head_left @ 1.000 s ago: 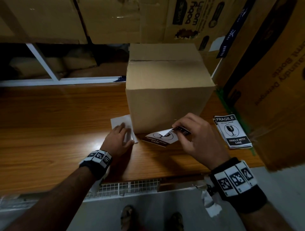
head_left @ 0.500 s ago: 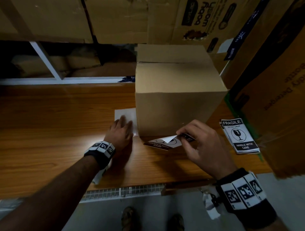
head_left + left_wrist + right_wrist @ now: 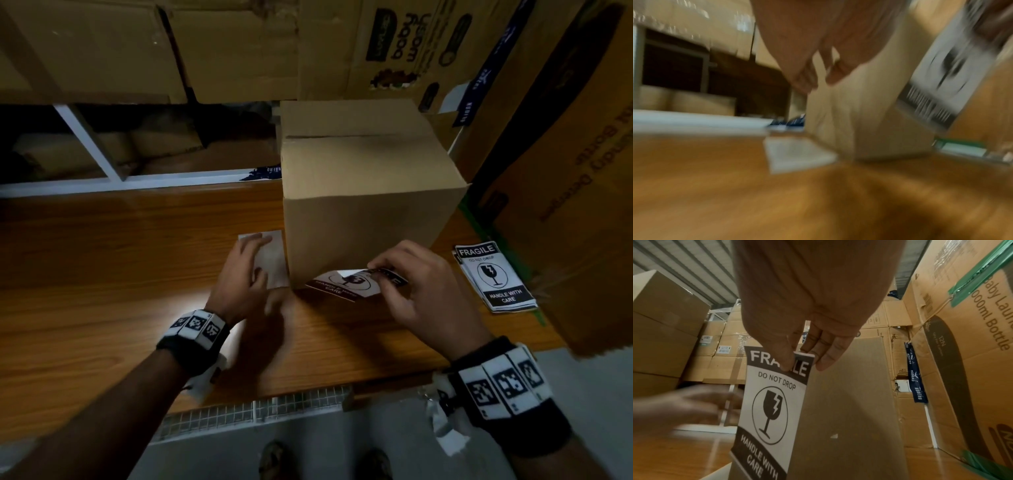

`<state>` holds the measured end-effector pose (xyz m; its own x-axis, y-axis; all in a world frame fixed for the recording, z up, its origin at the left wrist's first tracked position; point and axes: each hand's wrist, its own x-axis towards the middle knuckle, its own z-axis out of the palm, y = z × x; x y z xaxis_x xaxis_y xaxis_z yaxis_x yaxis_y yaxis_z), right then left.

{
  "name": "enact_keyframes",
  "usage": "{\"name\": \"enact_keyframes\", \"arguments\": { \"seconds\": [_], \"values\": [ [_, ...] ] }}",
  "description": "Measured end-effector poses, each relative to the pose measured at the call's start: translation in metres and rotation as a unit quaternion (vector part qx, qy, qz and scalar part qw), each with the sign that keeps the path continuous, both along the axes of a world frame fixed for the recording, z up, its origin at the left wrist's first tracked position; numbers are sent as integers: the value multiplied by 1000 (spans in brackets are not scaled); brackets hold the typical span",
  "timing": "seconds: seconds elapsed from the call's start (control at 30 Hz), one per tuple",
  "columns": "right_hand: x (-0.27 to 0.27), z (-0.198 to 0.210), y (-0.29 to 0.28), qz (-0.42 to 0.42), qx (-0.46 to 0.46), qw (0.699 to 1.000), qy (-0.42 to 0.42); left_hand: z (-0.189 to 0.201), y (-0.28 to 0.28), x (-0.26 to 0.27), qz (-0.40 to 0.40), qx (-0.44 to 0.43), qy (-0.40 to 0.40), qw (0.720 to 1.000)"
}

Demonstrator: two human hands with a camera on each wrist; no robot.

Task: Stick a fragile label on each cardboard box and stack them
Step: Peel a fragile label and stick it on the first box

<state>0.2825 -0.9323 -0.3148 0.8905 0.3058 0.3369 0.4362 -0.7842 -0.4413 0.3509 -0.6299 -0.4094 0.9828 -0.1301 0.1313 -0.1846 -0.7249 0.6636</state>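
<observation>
A plain cardboard box [image 3: 370, 192] stands closed on the wooden table [image 3: 102, 274], its near face toward the person. The right hand [image 3: 424, 291] pinches the top edge of a fragile label [image 3: 346, 282] between thumb and fingertips [image 3: 826, 360], holding it low in front of the box's near face; in the head view one corner of the label is folded over, showing white. The right wrist view shows its print: FRAGILE, DO NOT DROP, a broken glass, HANDLE WITH CARE. The left hand [image 3: 239, 277] is blurred, fingers loosely spread and holding nothing, over a blank white sheet [image 3: 274, 260] that lies flat on the table just beside the box's left corner. A stack of labels [image 3: 493, 277] lies on the table to the right of the box, near large printed cartons [image 3: 565, 171].
</observation>
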Motion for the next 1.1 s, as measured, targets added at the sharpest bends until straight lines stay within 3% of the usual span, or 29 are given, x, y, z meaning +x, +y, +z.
{"name": "enact_keyframes", "arguments": {
  "seconds": [0.1,0.17,0.23,0.33,0.43,0.6,0.7,0.9,1.1],
  "values": [
    [6,4,-1,-1,-9,1000,2,42,-14,-19,0,-95,-175,980],
    [12,6,-4,-3,-25,1000,0,72,-29,-30,-37,-61,-276,959],
    [17,11,-7,-5,-41,999,0,96,-48,-38,-99,11,-323,941],
    [26,17,-11,4,-49,999,6,113,-75,-41,-166,122,-271,940],
    [32,22,-15,26,-40,999,7,110,-93,-44,-142,156,-203,956],
    [37,20,-20,47,-18,998,22,95,-104,-42,-106,99,-194,970],
    [37,6,-24,43,54,997,26,89,-106,-38,-68,72,-184,978],
    [26,-29,-29,-56,187,981,-15,76,-103,-37,-24,-4,-156,987],
    [30,-60,-27,-91,234,960,124,80,-105,-31,-27,-88,-113,989]
  ]
}}
